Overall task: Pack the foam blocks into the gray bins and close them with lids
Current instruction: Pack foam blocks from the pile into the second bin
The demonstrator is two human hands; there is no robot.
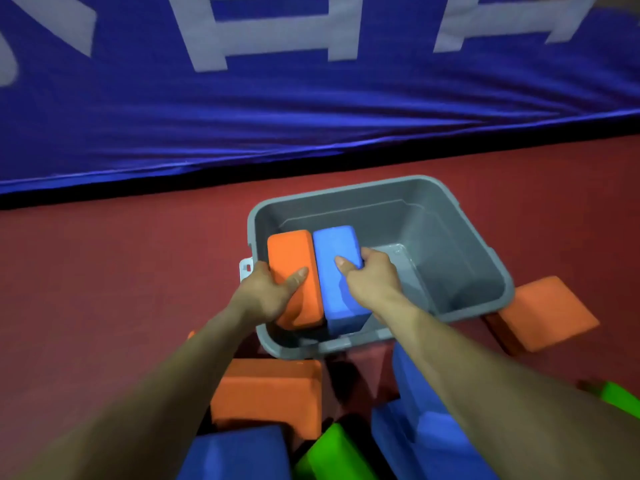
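Note:
A gray bin (pixel 481 244) stands open on the red floor. An orange foam block (pixel 292 258) and a blue foam block (pixel 337 247) lie side by side in its left part. My left hand (pixel 266 292) grips the orange block, thumb on top and fingers round its left side. My right hand (pixel 372 275) grips the blue block, thumb on top and fingers curled over its right edge. The right half of the bin holds nothing. No lid is in view.
Loose foam blocks lie on the floor around the bin: an orange one (pixel 543 311) at its right, an orange one (pixel 266 393), blue ones (pixel 412 410) and green ones (pixel 329 455) near me. A blue padded mat (pixel 277 109) with white lettering lies behind the bin.

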